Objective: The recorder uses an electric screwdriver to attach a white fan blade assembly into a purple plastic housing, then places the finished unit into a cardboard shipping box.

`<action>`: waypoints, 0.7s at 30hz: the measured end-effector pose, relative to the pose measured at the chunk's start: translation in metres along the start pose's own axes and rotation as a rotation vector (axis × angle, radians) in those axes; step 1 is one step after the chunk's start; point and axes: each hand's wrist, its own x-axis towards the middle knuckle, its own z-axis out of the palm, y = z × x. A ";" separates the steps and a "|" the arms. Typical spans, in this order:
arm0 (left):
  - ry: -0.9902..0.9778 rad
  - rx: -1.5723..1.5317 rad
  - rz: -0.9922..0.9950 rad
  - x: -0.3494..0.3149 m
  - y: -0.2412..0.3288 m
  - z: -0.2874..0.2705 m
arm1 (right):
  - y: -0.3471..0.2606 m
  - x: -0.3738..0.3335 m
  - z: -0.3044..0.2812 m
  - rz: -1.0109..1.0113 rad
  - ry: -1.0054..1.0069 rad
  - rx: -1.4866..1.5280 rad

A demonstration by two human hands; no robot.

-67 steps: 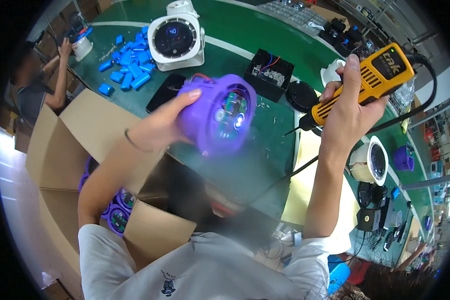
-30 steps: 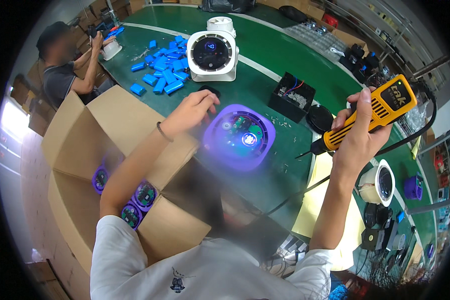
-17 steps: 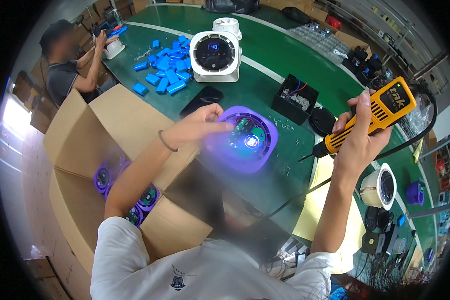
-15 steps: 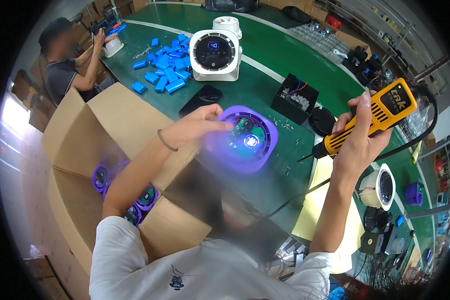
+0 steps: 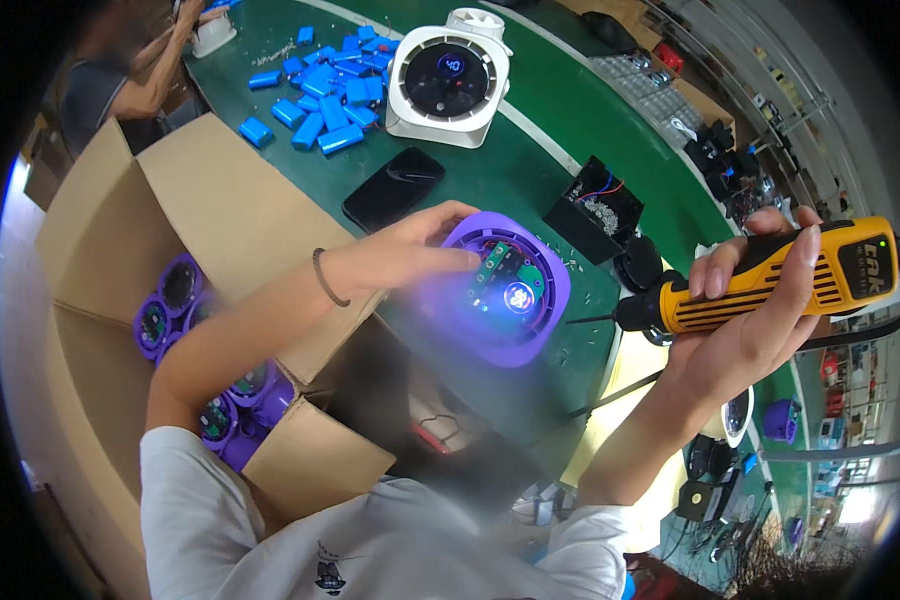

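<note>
A purple fan housing (image 5: pixel 530 330) lies face-up on the green table (image 5: pixel 530 180), showing a green circuit board and a lit blue spot in its middle. My left hand (image 5: pixel 410 250) rests on the housing's left rim, fingertips on the board's edge. My right hand (image 5: pixel 750 320) is raised to the right of it, gripping a yellow and black electric screwdriver (image 5: pixel 770 280) whose bit points left toward the housing without touching it.
An open cardboard box (image 5: pixel 170 250) at my left holds several purple housings (image 5: pixel 170 300). Beyond lie a black phone (image 5: pixel 393 187), a white fan (image 5: pixel 448 80), blue battery packs (image 5: pixel 320 100) and a black box of screws (image 5: pixel 595 210). Another person (image 5: pixel 120 80) works at far left.
My left hand brought the purple housing down from mid-air onto the table and now steadies it. The screwdriver in my right hand has dropped lower and nearer the housing.
</note>
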 end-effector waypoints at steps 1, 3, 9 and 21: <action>0.000 -0.018 0.004 0.000 0.000 0.001 | 0.002 0.000 0.006 0.003 -0.013 -0.013; -0.044 -0.084 -0.015 0.000 0.000 0.003 | 0.004 -0.001 0.018 0.005 -0.020 0.007; -0.083 -0.015 0.059 0.005 -0.010 0.000 | 0.020 -0.019 0.031 0.084 -0.236 0.121; -0.096 -0.068 0.036 0.006 -0.011 0.000 | 0.030 -0.019 0.051 0.013 -0.177 0.002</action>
